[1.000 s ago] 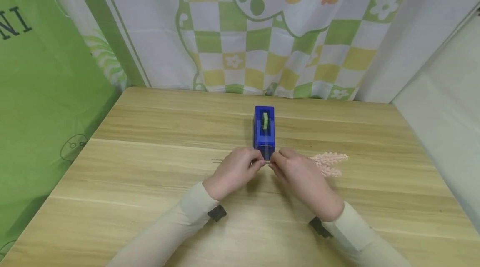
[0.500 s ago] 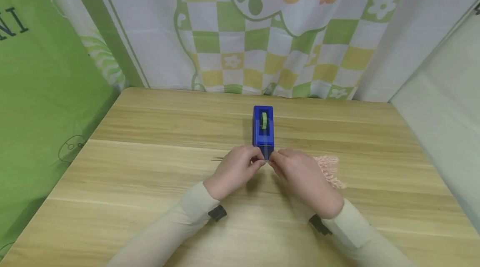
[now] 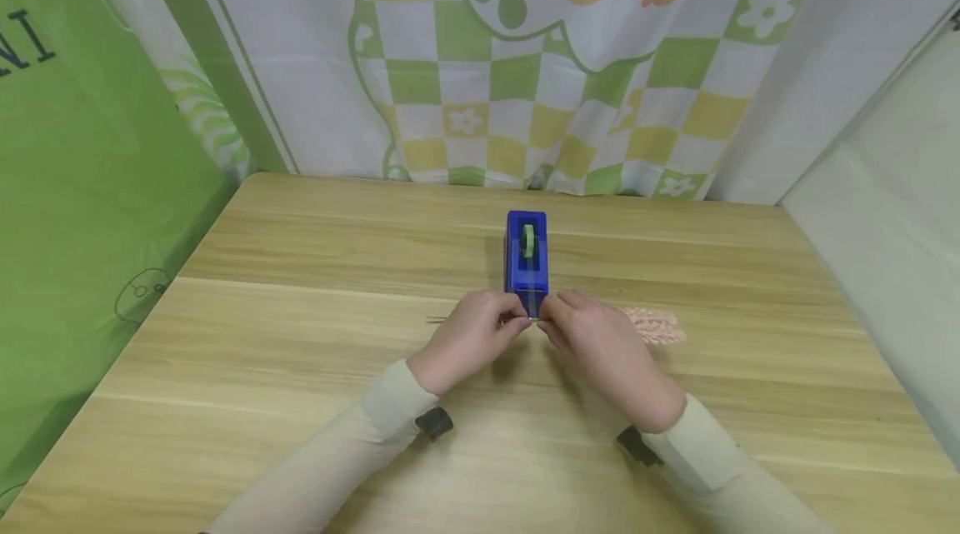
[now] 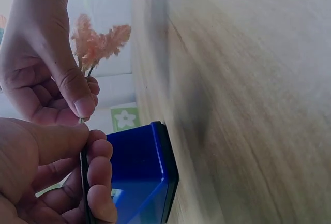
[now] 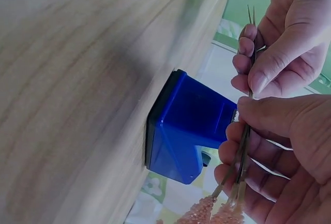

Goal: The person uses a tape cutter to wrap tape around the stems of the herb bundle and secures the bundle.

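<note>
The left hand (image 3: 471, 334) pinches the thin stems (image 3: 435, 320) of a small bunch between thumb and fingers, its other fingers curled along them. The right hand (image 3: 598, 338) pinches the same bunch just beside it, thumb against fingers, so the fingertips of both nearly meet, with only a short stretch of stem between. The bunch is held roughly level, crosswise in front of the person and raised off the wood-grained surface (image 3: 262, 309): the bare stem ends poke out past the left hand, and the fluffy pink flower heads (image 3: 654, 326) spread beyond the right. Just past the fingertips, standing upright on the surface, is a blue tape dispenser (image 3: 527, 278) with a pale green roll (image 3: 528, 241) seated in its top and a toothed cutter (image 5: 235, 116) at its near end; whether the fingers touch it, I cannot tell. Cream sleeves cover both forearms, with a black band (image 3: 434, 424) under each wrist. Behind the surface hangs a curtain (image 3: 513, 80) of green, yellow and white checks with orange flowers.
</note>
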A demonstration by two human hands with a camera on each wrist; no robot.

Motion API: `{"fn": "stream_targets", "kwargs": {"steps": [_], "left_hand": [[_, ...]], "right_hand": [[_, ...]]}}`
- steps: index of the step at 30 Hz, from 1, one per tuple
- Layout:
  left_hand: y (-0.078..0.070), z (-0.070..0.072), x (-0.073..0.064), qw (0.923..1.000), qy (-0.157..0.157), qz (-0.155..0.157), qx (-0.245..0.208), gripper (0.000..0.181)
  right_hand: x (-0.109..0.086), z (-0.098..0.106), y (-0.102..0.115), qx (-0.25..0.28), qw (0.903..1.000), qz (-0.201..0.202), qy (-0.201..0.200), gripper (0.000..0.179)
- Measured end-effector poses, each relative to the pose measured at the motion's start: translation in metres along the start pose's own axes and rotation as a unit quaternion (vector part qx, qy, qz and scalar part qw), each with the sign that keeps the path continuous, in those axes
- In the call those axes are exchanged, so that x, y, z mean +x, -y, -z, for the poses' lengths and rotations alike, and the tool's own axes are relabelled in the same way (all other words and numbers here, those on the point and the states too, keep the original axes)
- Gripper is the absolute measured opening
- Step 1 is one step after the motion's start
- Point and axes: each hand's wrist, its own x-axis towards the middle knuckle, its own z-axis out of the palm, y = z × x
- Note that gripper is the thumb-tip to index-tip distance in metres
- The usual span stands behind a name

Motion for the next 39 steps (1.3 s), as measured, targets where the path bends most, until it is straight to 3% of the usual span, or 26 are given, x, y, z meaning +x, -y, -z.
{"fn": "stream_targets", "kwargs": {"steps": [6,14,27,39], "left_hand": [[0.000,0.002,0.001,0.9999,0.000,-0.004,-0.015,0.011],[0.004,0.001,0.002,0.9995,-0.005,-0.017,-0.028,0.010],[0.007,-0.001,0.002,0.9992,-0.015,-0.027,-0.026,0.010],[0.004,0.001,0.002,0.9994,-0.009,-0.027,-0.019,0.009]], "right_hand": [[0.001,0.000,0.000,0.012,0.9998,-0.011,0.007,0.013],[0.007,0.001,0.003,0.047,0.9966,-0.061,0.031,0.018],[0.022,-0.007,0.006,0.134,0.9770,-0.153,0.064,0.026],[0.027,-0.010,0.005,0.170,0.9699,-0.164,0.062,0.025]]}}
